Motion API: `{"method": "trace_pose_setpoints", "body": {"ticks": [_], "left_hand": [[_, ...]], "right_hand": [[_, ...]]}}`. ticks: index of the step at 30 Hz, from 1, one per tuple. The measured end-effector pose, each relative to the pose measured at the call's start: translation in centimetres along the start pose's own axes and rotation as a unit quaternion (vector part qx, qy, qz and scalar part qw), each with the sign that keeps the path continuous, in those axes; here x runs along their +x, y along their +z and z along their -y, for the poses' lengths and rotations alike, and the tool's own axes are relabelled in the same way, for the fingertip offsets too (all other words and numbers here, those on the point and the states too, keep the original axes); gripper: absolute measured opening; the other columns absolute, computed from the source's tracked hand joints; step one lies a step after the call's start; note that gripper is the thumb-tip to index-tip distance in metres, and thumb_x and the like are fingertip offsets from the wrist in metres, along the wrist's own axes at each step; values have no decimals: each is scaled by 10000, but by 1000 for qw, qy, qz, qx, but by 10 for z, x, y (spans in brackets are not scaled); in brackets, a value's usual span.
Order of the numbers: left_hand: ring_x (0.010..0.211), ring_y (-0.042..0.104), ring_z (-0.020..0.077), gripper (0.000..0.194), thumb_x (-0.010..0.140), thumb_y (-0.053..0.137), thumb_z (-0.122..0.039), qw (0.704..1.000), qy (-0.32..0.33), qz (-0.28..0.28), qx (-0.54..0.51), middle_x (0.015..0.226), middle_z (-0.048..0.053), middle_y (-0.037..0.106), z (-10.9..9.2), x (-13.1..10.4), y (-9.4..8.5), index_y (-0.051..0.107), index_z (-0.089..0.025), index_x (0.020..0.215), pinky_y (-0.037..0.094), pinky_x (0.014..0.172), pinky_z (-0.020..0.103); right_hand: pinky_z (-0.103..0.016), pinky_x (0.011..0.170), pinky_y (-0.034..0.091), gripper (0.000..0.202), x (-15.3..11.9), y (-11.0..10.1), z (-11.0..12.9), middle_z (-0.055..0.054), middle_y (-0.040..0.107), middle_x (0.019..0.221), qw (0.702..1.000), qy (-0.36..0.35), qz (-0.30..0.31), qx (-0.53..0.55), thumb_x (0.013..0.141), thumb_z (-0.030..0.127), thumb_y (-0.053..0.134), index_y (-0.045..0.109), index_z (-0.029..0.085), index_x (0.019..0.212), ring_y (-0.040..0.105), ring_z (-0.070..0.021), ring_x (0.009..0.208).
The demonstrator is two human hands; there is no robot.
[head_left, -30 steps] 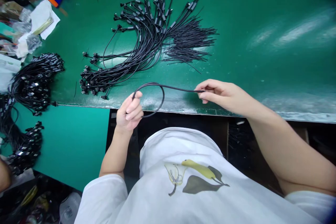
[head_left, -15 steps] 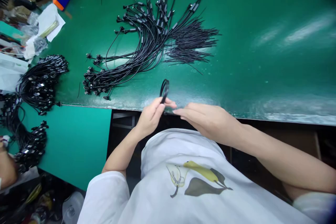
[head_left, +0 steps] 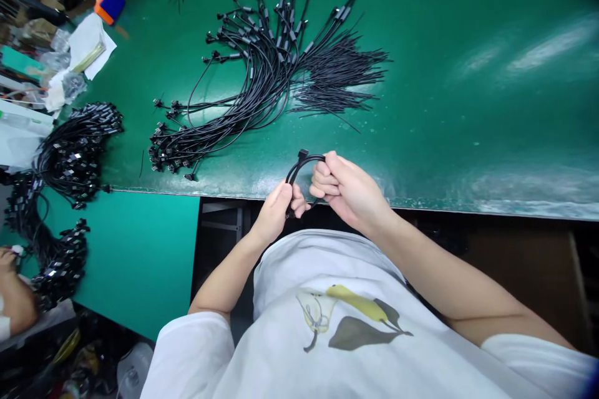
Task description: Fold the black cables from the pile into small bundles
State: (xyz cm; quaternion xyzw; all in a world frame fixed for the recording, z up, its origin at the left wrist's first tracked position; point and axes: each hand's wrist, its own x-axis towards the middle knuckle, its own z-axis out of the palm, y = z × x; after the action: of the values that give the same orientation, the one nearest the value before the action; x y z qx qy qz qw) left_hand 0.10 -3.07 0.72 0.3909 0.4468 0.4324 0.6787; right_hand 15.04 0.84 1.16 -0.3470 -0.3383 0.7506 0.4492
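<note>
A looped black cable with a small dark connector at its top is held between my two hands, just over the table's front edge. My left hand pinches the loop's left side between thumb and fingers. On its right side, my right hand has its fingers curled closed around the cable. Beyond them lies a fanned bunch of black cables with connectors at both ends. Right beside that bunch is a pile of thin black strips, apparently cable ties.
The green table runs across the view. At left, heaped bundles of cables hang over a lower green surface. An orange and blue object and papers lie at the far left. Another person's arm shows at the left edge.
My right hand, stretched out beside the left before, has risen and curled round the loop. The loop now spreads rightward between both hands, with its connector showing on top.
</note>
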Motion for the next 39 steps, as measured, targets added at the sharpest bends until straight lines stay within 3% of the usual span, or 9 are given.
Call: {"method": "trace_pose_setpoints", "body": {"ticks": [6,9,14,16,19,23,27,35,39], "left_hand": [[791,538,157,586,704,817,-497,969,25,-4,246,880,1,530,17,9,-12,458,-200,1060,457,822,325],[1041,557,244,522,799,728,-342,942,80,-40,323,1140,110,542,24,20,-9,446,-182,1208,444,930,387],[1140,542,304,322,875,595,-289,925,133,-51,351,1161,152,590,36,26,-1,564,-165,1170,401,1020,444],[1092,575,293,247,883,601,-324,939,95,-33,328,1093,131,627,35,20,0,612,-175,1081,414,1012,430],[859,624,220,315,872,637,-461,977,-35,92,192,882,77,649,28,8,0,621,-162,969,478,926,404],[688,554,139,538,733,745,-620,961,-166,205,-79,698,4,549,19,-1,5,613,-134,921,525,873,407],[691,558,141,519,726,769,-589,939,-206,182,-207,722,15,521,16,-1,12,630,-120,901,533,738,336],[556,393,79,381,775,751,-451,903,-259,158,-304,652,-34,371,10,0,19,650,-101,887,463,580,254],[536,363,70,428,741,792,-480,921,-244,144,-266,635,-44,376,6,1,18,661,-99,885,449,555,237]], "right_hand": [[-320,679,527,497,-6,14,-5,-48,562,954,999,-39,-21,-22,868,715,533,527,236,999,551,-170,782],[-334,804,524,521,-7,14,-13,-82,591,1162,992,-89,10,-90,892,667,547,576,225,1167,584,-182,921],[-283,770,507,390,2,7,-15,-29,618,903,979,-119,-48,-161,844,552,687,533,194,837,577,-147,825],[-227,602,479,393,6,3,-10,5,578,799,987,-80,-48,-134,866,558,654,476,208,850,550,-120,699],[-166,366,313,390,8,-2,2,44,516,751,994,25,32,-104,907,545,599,462,249,1120,481,-96,534],[-158,362,278,322,7,-1,10,73,418,680,984,35,119,-127,948,491,568,478,234,1120,340,-56,457],[-183,450,308,269,7,6,9,89,360,633,989,-31,113,-91,964,465,561,443,223,952,266,-42,462],[-182,418,333,326,8,5,10,84,402,645,993,-31,78,-78,938,515,595,428,234,932,305,-38,433],[-155,380,323,347,8,0,8,73,436,661,998,-10,50,-47,922,525,613,429,230,916,382,-48,454]]}}
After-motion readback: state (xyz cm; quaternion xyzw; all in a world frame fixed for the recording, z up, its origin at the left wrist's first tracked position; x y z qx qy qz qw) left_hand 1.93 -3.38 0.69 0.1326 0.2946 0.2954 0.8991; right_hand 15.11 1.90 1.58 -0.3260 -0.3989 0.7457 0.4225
